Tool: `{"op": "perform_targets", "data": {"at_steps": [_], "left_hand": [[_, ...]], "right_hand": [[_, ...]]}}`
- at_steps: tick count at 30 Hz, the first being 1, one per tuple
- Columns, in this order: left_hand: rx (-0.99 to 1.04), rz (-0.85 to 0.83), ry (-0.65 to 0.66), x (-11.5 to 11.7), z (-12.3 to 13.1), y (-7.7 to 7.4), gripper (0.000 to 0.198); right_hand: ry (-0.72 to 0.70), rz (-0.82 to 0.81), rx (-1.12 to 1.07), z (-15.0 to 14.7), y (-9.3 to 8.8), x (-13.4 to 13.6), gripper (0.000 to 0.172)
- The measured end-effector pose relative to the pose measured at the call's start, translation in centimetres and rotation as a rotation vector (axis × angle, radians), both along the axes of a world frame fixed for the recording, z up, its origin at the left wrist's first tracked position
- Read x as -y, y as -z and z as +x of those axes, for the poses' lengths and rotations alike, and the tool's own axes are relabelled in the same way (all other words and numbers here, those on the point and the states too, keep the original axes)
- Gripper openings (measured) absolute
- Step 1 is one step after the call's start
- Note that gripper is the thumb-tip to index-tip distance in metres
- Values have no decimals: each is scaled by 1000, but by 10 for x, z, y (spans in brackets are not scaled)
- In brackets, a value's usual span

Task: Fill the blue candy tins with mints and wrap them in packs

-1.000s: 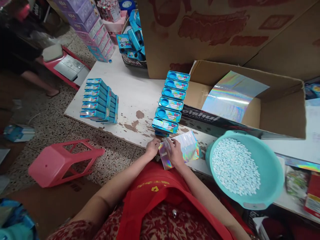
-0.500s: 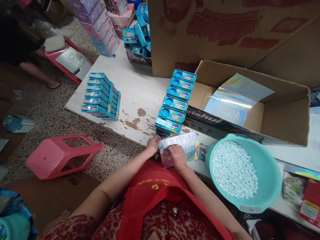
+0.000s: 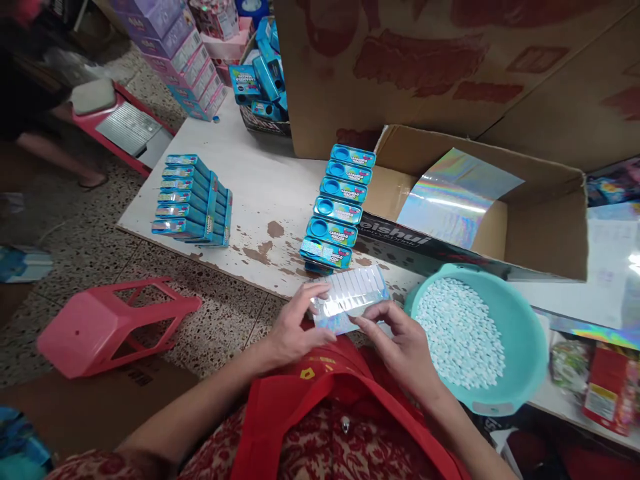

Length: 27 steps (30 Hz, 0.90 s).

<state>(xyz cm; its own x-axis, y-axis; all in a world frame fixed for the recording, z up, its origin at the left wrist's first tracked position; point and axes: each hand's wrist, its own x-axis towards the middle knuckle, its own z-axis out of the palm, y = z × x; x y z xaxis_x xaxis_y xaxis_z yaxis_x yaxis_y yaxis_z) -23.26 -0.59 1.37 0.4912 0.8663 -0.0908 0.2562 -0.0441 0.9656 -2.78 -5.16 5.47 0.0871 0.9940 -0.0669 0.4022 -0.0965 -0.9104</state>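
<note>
A shiny silver sticker sheet with a row of pale strips lies at the table's front edge, close to my body. My left hand is at its left end, thumb and fingers spread apart, fingertips touching the sheet. My right hand has thumb and forefinger closed at the sheet's lower right edge; whether a loose strip is between them is too small to tell. Just beyond the sheet stands a row of blue candy tins with round recesses, the nearest carrying a shiny strip on its face.
Stacked blue tins stand at the table's left. A teal basin of small pale candies is at right, before an open carton holding a holographic sheet. A pink stool stands on the floor; a person's leg shows far left.
My left hand has opened and turned at the sheet's left end. My right hand has moved right and down, off the middle of the sheet to its lower right edge. The view has shifted slightly.
</note>
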Motion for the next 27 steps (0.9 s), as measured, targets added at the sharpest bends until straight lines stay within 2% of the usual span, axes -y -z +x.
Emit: {"op": "perform_targets", "data": {"at_steps": [1, 3, 4, 6, 10, 13, 16, 19, 22, 24, 27], "left_hand": [[12, -61, 58, -2, 5, -12, 52], [9, -232, 124, -8, 13, -28, 29], [10, -301, 123, -12, 15, -33, 19], [-11, -350, 79, -20, 14, -42, 20], [-133, -148, 41, -44, -3, -66, 22], [-192, -11, 40, -76, -13, -87, 24], [-170, 36, 104, -112, -16, -96, 25], [-129, -15, 144, -141, -13, -85, 18], [-63, -129, 142, -153, -7, -58, 17], [-50, -167, 68, -150, -4, -38, 20], [-83, -125, -161, -132, 0, -14, 31]], "right_hand": [[-20, -4, -25, -1, -7, 0, 15], [-42, -4, -64, -4, -17, -2, 15], [-31, 1, -73, -7, -19, -5, 14], [44, 29, -59, -14, -19, -13, 13], [213, 180, 34, -32, -16, -42, 12], [280, 305, 94, -43, -18, -71, 14], [331, 336, 106, -48, -18, -98, 16], [383, 319, 148, -51, -9, -116, 17], [433, 326, 145, -53, 4, -123, 14], [493, 317, 75, -53, 10, -122, 18], [542, 240, -52, -53, 16, -121, 33]]}}
